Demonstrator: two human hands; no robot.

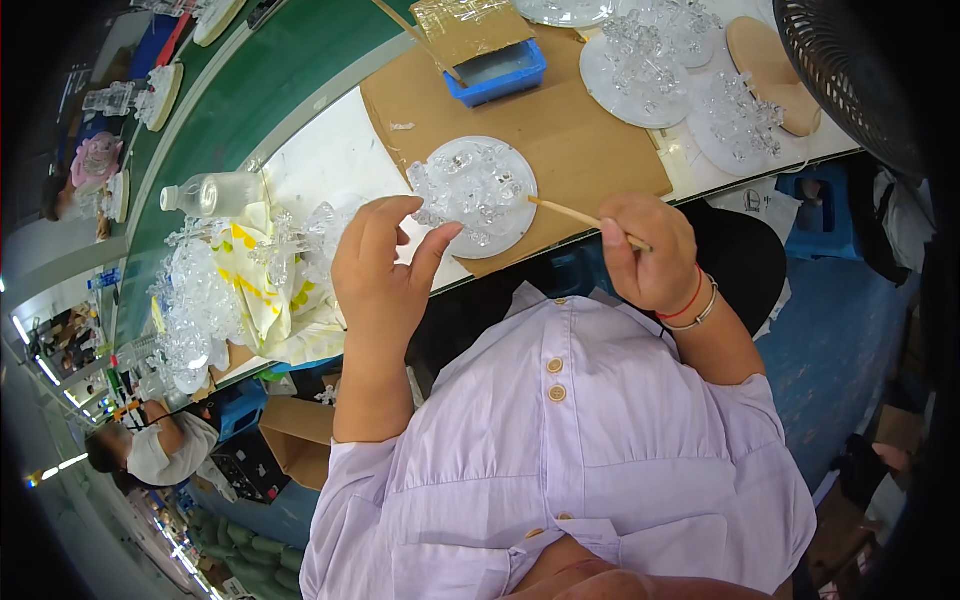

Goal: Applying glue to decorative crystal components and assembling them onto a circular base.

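A round white disc (515, 228) lies on a cardboard sheet, with a cluster of clear plastic pieces (478, 185) on it. My left hand (380, 262) is at the left edge of the disc, its thumb and forefinger curved around a small clear plastic piece (430, 214) beside the cluster. Whether that piece is joined to the cluster is hard to see. My right hand (650, 250) grips a thin wooden stick (578, 214). Its tip points left and reaches the right rim of the disc.
A blue tray (497, 88) with a cardboard flap stands behind the disc, another stick leaning in it. More discs with clear pieces (636, 85) sit at the back right, near a black fan (865, 75). A clear bottle (215, 194) and piled clear parts (190, 305) lie left.
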